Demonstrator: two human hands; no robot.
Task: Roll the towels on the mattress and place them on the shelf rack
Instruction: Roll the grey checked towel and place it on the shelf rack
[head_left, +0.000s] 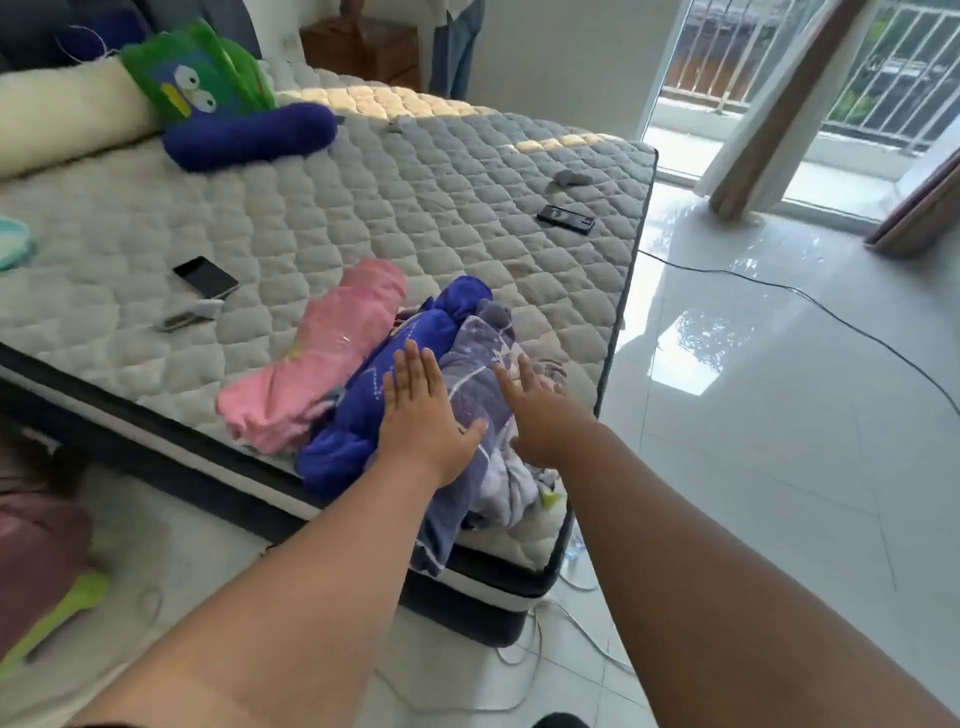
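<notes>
Three towels are lying bunched at the near corner of the mattress (395, 197): a pink towel (317, 358), a blue towel (363, 410) and a lilac patterned towel (483, 405). The left hand (421, 415) and the right hand (530, 410) are hovering flat, fingers spread, holding nothing. The cloth is looking soft, light and floppy, so gripping an edge seems best

Both bare arms reach forward from the lower edge of the view, elbows nearly straight. The left hand (421, 410) lies palm down, fingers straight and close together, thumb spread out to the right. The right hand (535, 410) is also open, fingers extended forward and slightly apart; its palm seems turned down and a little inward, though blur makes that uncertain. The hands are near each other, not touching.
</notes>
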